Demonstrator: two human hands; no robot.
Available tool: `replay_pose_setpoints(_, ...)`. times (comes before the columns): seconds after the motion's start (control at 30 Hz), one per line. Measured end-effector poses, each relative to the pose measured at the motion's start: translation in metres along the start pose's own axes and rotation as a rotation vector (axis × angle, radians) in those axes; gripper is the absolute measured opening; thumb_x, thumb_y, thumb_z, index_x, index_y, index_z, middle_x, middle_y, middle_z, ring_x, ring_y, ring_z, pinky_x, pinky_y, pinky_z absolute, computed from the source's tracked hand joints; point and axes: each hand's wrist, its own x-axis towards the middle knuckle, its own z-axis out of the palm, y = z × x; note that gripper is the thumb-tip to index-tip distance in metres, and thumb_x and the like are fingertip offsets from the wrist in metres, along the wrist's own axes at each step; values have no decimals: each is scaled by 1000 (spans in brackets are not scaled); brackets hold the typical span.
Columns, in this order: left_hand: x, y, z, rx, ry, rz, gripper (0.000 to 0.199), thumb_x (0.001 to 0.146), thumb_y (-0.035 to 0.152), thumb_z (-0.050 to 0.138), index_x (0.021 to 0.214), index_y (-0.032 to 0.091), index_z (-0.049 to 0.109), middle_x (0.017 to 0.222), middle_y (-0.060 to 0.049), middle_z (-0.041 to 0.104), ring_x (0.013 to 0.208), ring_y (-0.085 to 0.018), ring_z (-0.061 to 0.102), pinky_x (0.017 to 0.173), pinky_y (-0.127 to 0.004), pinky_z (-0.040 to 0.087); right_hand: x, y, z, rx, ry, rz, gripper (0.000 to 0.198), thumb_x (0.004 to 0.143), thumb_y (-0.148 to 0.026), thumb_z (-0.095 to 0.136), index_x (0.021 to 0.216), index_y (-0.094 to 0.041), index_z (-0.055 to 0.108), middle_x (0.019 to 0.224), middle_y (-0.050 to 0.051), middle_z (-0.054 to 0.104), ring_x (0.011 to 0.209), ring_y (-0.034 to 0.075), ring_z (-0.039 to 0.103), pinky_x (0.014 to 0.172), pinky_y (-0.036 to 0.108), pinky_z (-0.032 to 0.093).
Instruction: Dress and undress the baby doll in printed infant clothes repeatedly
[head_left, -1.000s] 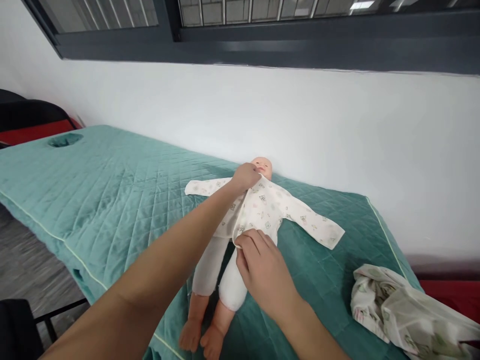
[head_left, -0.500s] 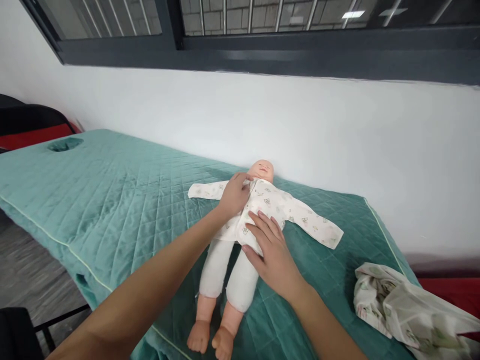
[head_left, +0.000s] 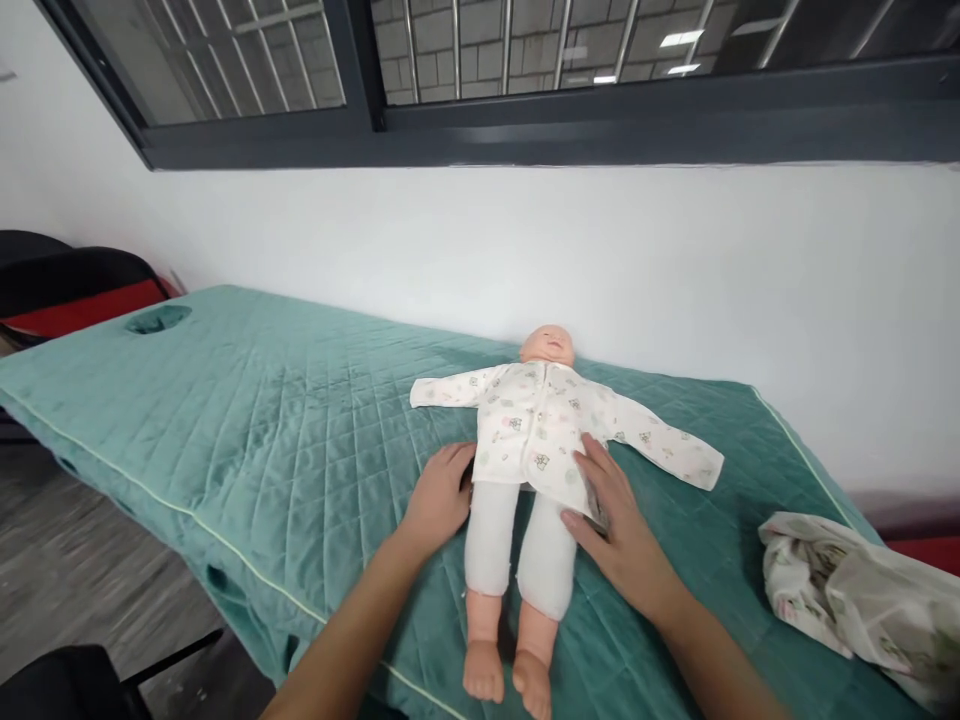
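Note:
A baby doll (head_left: 547, 345) lies on its back, head toward the wall and arms spread. It wears a white printed shirt (head_left: 517, 425) whose front panels meet down the middle, and white leg coverings (head_left: 491, 540); its feet are bare. My left hand (head_left: 439, 500) rests against the doll's hip at the shirt's lower left corner, fingers loosely bent, tips partly hidden. On the other side, my right hand (head_left: 619, 530) lies along the shirt's lower right edge, thumb apart from the stretched fingers. Both hands look open.
A green quilted cover (head_left: 300, 430) with a hole (head_left: 159, 319) at its far left end lies under the doll. Crumpled printed cloth (head_left: 847, 590) lies at the right. Beyond are a white wall (head_left: 675, 260), a barred window, and black-and-red chairs (head_left: 82, 285); a black chair stands lower left.
My left hand has come down from the doll's chest to its hip. My right hand has shifted from the shirt front to its right edge. The shirt front now lies flat, and the view has shifted.

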Motion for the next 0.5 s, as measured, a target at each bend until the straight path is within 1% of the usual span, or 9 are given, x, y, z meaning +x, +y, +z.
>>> replay_pose_setpoints(0.07,-4,3,-2,7,-27,-2,47,85,11,51,130,23,60,127,-9,67,119,-27,59,107,-47,45,-13,3,-1,75,37,100,63,93,-44,59,150,-32,36,164,7,26,150,30,27,120,58,30)
replay_pose_setpoints(0.13,-6,6,-4,-6,-42,-26,48,85,15,54,133,23,57,127,-9,67,117,-28,60,107,-48,44,-23,4,0,124,86,224,63,91,-45,60,148,-30,38,156,9,41,141,30,44,116,55,38)
replay_pose_setpoints(0.17,-6,6,-5,-11,-45,-36,48,85,16,55,133,22,56,126,-9,68,117,-28,61,107,-48,44,-26,5,1,122,114,285,61,91,-45,60,147,-28,40,150,10,49,134,29,51,113,53,42)
replay_pose_setpoints(0.23,-5,6,-4,-3,-48,-38,47,85,18,56,131,22,57,123,-9,69,115,-28,62,106,-48,44,-27,4,4,56,173,380,57,90,-41,58,142,-24,45,138,11,59,120,28,62,105,50,48)
replay_pose_setpoints(0.3,-3,4,-1,28,-45,-13,44,86,19,55,130,22,58,121,-9,70,114,-29,63,103,-48,46,-23,1,8,-39,214,433,54,88,-38,58,139,-21,48,123,10,66,105,26,66,96,46,52)
replay_pose_setpoints(0.37,-1,2,3,62,-41,17,42,88,18,52,128,21,58,119,-11,70,112,-29,63,99,-47,48,-18,-2,10,-90,232,471,51,87,-37,56,135,-20,52,103,7,70,88,24,67,84,42,54)
replay_pose_setpoints(0.43,-1,-1,7,69,-32,45,38,90,16,46,125,20,59,118,-11,70,108,-28,65,95,-45,50,-15,-6,11,-103,242,507,48,87,-39,53,132,-20,54,87,2,68,76,23,65,74,37,52)
replay_pose_setpoints(0.5,-4,-3,8,33,9,63,34,93,18,42,122,20,60,118,-11,70,106,-26,66,94,-41,51,-14,-8,11,-125,258,535,46,88,-40,51,129,-21,55,79,-1,65,71,22,63,69,34,48)
